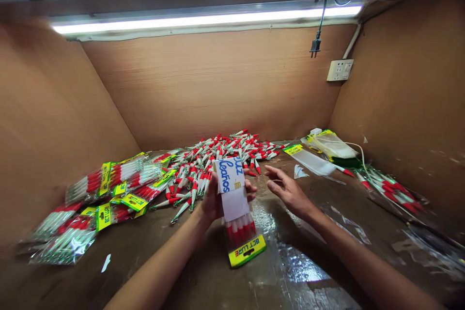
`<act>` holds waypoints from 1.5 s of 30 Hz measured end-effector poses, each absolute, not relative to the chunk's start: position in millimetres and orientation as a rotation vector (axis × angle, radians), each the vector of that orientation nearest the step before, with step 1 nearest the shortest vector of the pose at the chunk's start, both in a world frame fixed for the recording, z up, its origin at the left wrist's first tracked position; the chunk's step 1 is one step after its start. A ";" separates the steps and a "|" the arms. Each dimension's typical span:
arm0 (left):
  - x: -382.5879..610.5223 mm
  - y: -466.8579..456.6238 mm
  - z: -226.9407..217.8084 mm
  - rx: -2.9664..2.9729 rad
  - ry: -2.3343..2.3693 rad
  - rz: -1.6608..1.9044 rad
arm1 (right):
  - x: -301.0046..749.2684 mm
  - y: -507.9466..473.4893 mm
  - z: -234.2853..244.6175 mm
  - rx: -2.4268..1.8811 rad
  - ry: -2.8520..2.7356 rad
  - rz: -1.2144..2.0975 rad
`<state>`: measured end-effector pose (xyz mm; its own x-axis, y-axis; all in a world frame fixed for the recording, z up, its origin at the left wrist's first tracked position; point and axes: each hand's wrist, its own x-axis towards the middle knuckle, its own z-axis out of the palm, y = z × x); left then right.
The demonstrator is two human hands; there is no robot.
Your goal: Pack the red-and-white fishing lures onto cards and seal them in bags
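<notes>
My left hand is closed round a clear packet of red-and-white lures with a yellow label at its near end. A white card with blue writing stands at the packet's far end, held with it. My right hand hovers just right of the packet, fingers spread and holding nothing. Behind both hands lies a loose heap of red, white and green lures on the table.
Filled packets with yellow labels are stacked at the left. Empty clear bags and more lures lie at the right. Brown board walls enclose the table; a wall socket and a hanging plug sit at the back right.
</notes>
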<state>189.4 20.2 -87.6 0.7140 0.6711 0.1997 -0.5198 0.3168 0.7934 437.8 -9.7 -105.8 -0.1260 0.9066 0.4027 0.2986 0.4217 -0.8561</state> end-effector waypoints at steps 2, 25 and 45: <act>194.7 20.4 -102.0 0.918 0.162 0.729 | 422.4 -2.1 -92.9 -0.981 -1.646 0.860; 193.5 19.2 -120.6 0.586 0.089 0.648 | 426.0 -1.7 -84.3 -1.107 -1.924 0.306; 186.9 14.1 -126.8 1.056 0.761 0.536 | 412.2 -0.3 -105.2 -1.278 -1.939 0.640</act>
<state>186.9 14.1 -126.8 0.6338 0.7153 -0.2943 -0.0355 0.4070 0.9127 412.2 -0.3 -105.2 -0.2527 0.9221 0.2931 0.5666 0.3865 -0.7277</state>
